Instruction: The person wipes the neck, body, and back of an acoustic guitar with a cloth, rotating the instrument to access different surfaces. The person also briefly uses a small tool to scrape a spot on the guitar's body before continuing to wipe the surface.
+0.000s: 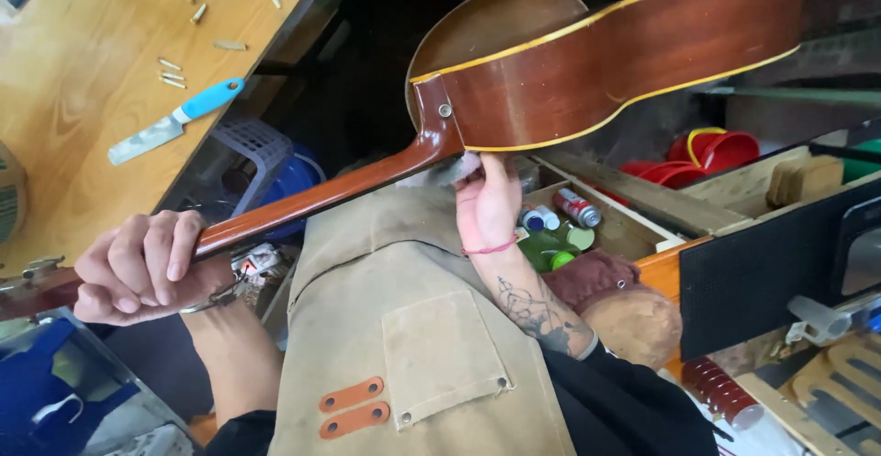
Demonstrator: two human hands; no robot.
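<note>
The guitar (pixel 587 61) is reddish-brown with yellow edging, the apron (pixel 404 328) tan with orange tabs, the knife (pixel 174 121) blue-handled, the bowls (pixel 711 153) red.

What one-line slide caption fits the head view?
Left hand grips the guitar neck while the right hand supports its body above a tan apron.

Worn on the head, looking steeply down at close range over an apron (pixel 413 328) and guitar (pixel 587 61), wooden surface (pixel 83 98) at upper left.
</note>
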